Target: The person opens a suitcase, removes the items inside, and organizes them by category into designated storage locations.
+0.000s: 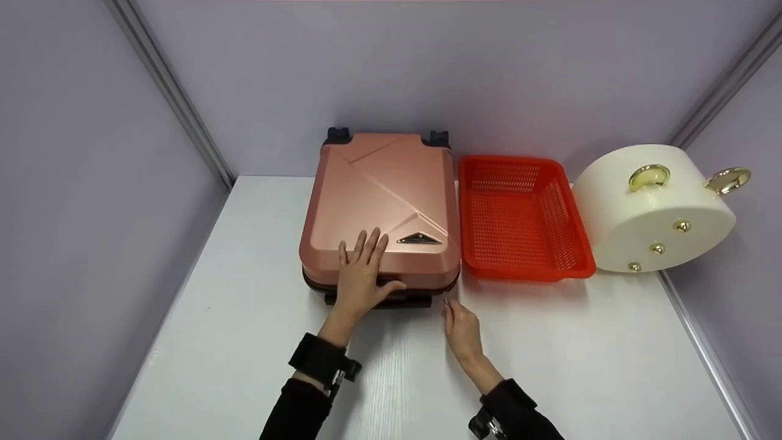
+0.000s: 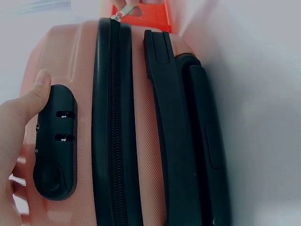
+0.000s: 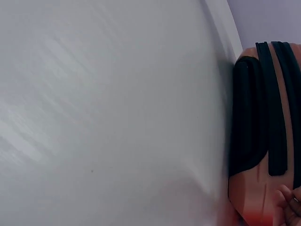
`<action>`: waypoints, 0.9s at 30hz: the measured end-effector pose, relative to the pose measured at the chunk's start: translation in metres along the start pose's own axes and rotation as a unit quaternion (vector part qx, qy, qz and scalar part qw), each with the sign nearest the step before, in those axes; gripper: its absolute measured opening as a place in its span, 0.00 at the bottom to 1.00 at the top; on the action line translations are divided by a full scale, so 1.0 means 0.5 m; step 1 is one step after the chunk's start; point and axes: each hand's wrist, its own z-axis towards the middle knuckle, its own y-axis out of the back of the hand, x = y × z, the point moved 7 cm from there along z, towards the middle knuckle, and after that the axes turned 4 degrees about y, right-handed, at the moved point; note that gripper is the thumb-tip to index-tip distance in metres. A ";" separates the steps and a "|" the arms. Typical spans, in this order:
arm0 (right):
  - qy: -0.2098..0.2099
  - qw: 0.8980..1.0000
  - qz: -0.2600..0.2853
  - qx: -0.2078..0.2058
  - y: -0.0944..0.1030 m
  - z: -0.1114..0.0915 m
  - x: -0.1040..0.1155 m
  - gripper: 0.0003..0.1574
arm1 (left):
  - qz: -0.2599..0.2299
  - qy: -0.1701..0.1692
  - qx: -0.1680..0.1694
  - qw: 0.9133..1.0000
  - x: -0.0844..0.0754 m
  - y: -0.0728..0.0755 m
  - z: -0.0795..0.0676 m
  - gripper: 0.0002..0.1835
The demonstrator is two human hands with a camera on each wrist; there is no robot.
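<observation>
Through my feeds, the left hand (image 1: 359, 284) lies spread on the pink hard-shell suitcase (image 1: 385, 189), flat on the bench (image 1: 244, 293); I judge its shell stiff, slick. My right hand (image 1: 462, 330) pinches the zipper pull (image 2: 126, 10), the surest hold, near the red basket (image 1: 519, 272).

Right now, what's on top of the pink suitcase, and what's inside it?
The left hand rests on the suitcase, beside a small badge. The inside can't be seen because the hard shell covers it. The right hand pinches the zipper pull.
</observation>
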 end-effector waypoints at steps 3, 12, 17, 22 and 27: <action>0.014 1.000 -0.012 -0.002 -0.005 -0.004 0.011 0.02 | 0.003 0.001 0.003 1.000 0.000 -0.001 0.000 0.52; 0.052 0.998 -0.041 -0.008 -0.020 -0.011 0.034 0.10 | 0.000 0.006 0.009 1.000 0.000 -0.001 0.000 0.52; 0.074 0.996 -0.050 0.004 -0.031 -0.012 0.047 0.15 | -0.013 0.002 0.002 1.000 0.000 0.000 -0.001 0.51; 0.085 0.994 -0.069 0.012 -0.041 -0.013 0.056 0.13 | -0.011 0.002 0.001 1.000 0.001 -0.003 0.000 0.52; 0.099 0.991 -0.090 0.022 -0.052 -0.015 0.065 0.15 | -0.008 0.001 0.002 1.000 0.001 -0.007 -0.001 0.52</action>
